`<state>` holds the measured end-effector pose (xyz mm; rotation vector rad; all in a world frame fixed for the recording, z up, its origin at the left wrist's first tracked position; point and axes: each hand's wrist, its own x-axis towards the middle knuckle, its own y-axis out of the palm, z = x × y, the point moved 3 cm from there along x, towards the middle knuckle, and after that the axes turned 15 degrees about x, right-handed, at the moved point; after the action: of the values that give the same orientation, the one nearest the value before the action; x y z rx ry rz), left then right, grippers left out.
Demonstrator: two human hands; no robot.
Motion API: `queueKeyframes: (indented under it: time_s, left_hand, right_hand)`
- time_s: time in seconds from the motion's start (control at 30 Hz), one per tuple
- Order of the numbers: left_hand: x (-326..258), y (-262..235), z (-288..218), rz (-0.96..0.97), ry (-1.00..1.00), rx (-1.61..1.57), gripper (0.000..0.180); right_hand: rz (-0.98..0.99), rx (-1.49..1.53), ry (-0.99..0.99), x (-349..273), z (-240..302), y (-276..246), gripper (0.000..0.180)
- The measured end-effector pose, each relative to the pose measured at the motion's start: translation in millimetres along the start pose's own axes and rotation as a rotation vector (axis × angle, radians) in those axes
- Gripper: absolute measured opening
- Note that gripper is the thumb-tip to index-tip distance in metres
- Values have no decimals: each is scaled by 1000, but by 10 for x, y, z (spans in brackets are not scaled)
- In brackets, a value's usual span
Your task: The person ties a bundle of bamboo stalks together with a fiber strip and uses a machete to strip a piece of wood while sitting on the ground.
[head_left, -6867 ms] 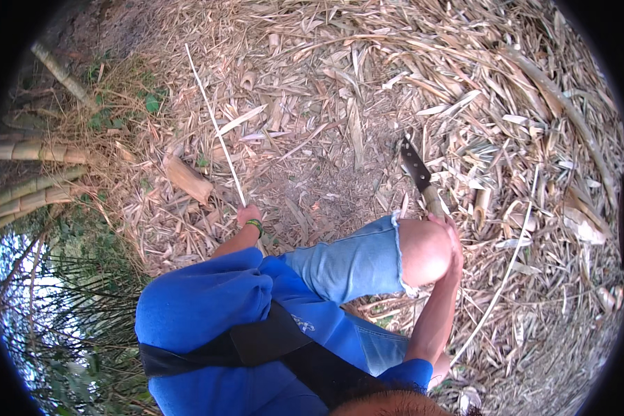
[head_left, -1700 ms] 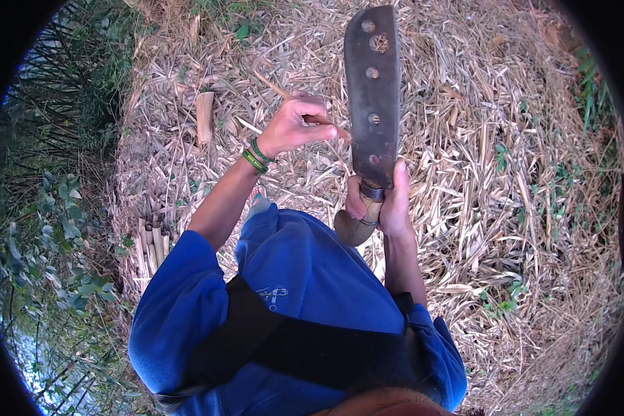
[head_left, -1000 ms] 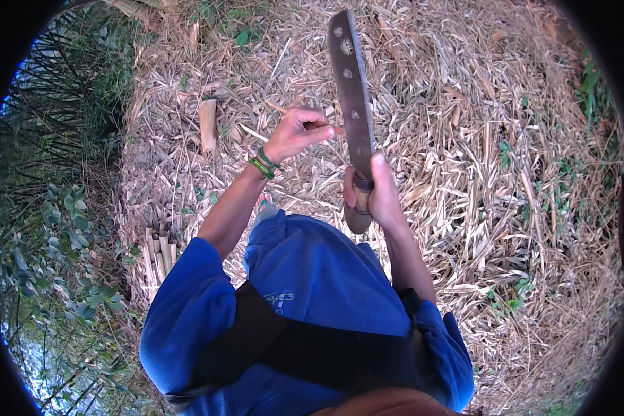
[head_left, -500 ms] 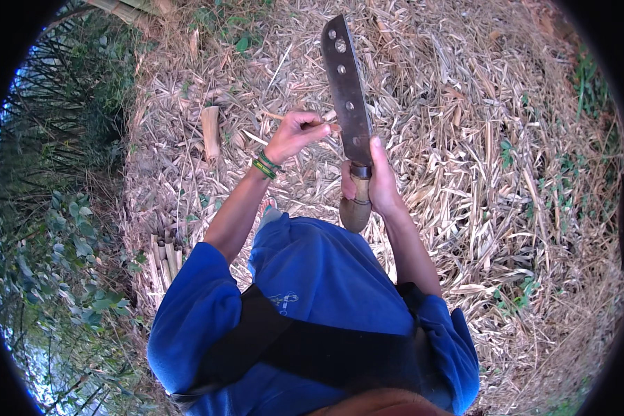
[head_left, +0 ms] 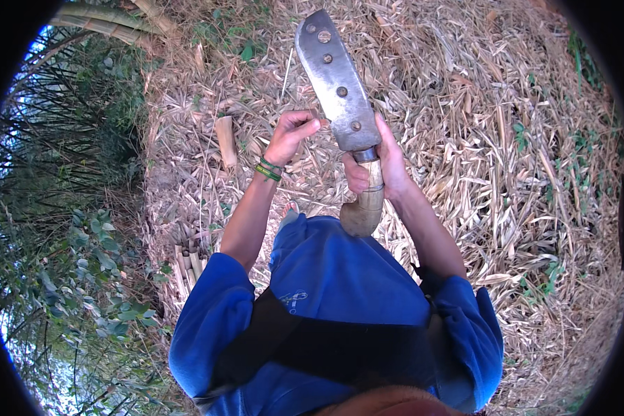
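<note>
My right hand [head_left: 385, 166] grips the pale curved wooden handle [head_left: 366, 208] of a large chopping knife. Its broad dark blade [head_left: 334, 80], with several rivets, points up and away from me, tilted left. My left hand [head_left: 291, 135], with green bands on the wrist, is closed just left of the blade's base, thumb against the blade edge. It pinches a thin bamboo sliver that the fingers almost hide. Both hands are held above my blue-clothed knees [head_left: 340, 270], over ground covered in dry bamboo leaves.
A short cut bamboo piece [head_left: 225, 139] lies on the leaf litter left of my hands. A bundle of split bamboo sticks [head_left: 187, 263] sits by my left elbow. Bamboo culms [head_left: 107, 21] lie at the top left, with green brush [head_left: 76, 229] along the left.
The knife was lifted from the ground into both hands. Over the last second the blade has leaned left and my left hand has closed in on its base.
</note>
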<state>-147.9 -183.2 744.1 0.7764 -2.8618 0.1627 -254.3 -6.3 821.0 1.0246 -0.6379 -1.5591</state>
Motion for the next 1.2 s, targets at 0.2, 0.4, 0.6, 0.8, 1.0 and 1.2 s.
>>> queueKeyframes:
  time_s: [0.2,0.4,0.6,0.8,1.0,1.2]
  left_hand:
    - [20,5,-150,-99,-37,231,20]
    - [-1,4,-99,-76,-73,271,22]
    - [-66,90,55,-110,-21,94,20]
    - [33,38,-80,-61,-91,285,28]
    - [119,-77,-139,-23,-171,410,22]
    - [-241,46,-561,-570,454,776,42]
  right_hand:
    - [-136,-499,-208,58,7,-16,67]
    - [-84,-186,-78,104,-9,-96,65]
    - [-115,-230,-89,107,-23,-62,70]
    - [-263,-792,-353,152,-27,-161,68]
    - [-181,-258,-88,182,23,-65,64]
    - [-196,-550,-246,195,23,103,61]
